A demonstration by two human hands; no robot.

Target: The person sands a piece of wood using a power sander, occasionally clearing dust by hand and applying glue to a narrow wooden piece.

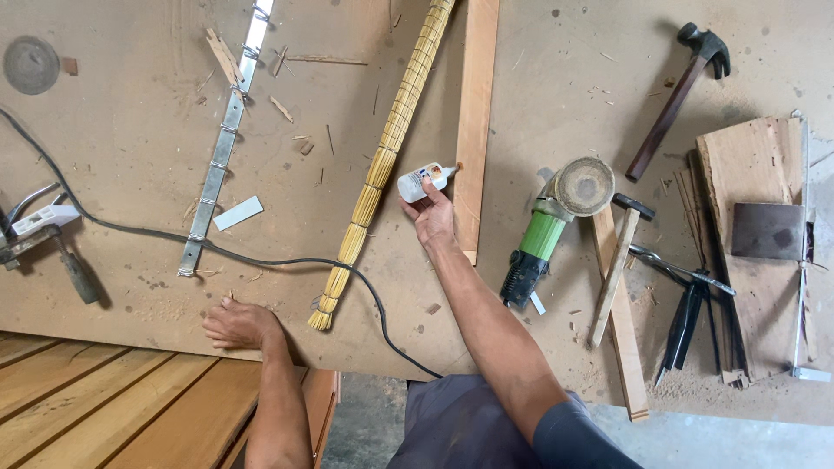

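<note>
Right hand (431, 219) closed around a small white plastic glue bottle (422, 182). Bottle lies sideways in the fingers, nozzle touching or just short of the edge of a long pale wooden strip (476, 113) that runs up the brown board worktop (130, 130). Bottle sits between that strip and a rolled mat of thin yellow bamboo slats (387, 156), which lies diagonally just to its left.

Left hand (238, 326) flat on the worktop's near edge, fingers spread, holding nothing. Just to its right, the frayed lower end of the bamboo roll. A black power cable (261, 259) crosses the board above the hand and passes under the roll's lower end.

Left part of board: a long metal strip with wire loops (221, 152), wood splinters, 1 small white offcut (238, 213).

Right of the wooden strip: a green and black angle grinder with a sanding disc (549, 227); a wooden-handled mallet (615, 269) lying over another wood strip; a dark claw hammer (678, 95) further up; black pincers (686, 313); a stack of rough wood boards (756, 234) at far right.
</note>
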